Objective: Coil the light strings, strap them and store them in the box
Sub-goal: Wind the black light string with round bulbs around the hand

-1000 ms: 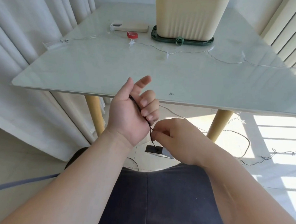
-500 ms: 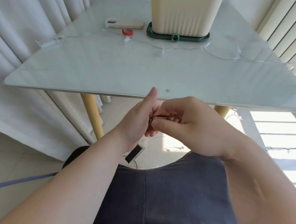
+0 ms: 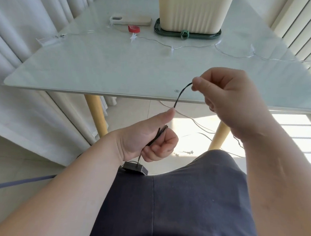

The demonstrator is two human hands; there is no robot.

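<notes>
Pinching dark wire point(image 3: 179, 96) with right fingers point(image 3: 201, 84), left fingers point(image 3: 160, 147) gripping coiled loops point(image 3: 158, 134)

What is worn
Bare forearms point(image 3: 69, 182) lead to the left hand point(image 3: 146, 137) and right hand point(image 3: 231, 103); a dark slate-blue fabric garment point(image 3: 191, 203) with a stitched seam covers the lap.

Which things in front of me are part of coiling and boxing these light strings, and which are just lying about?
For the job: dark cord, held by left hand and right hand; its black pack; star light string on the table; cream box; red loop and green loop, likely straps.
Lying about: phone; curtain.
</notes>
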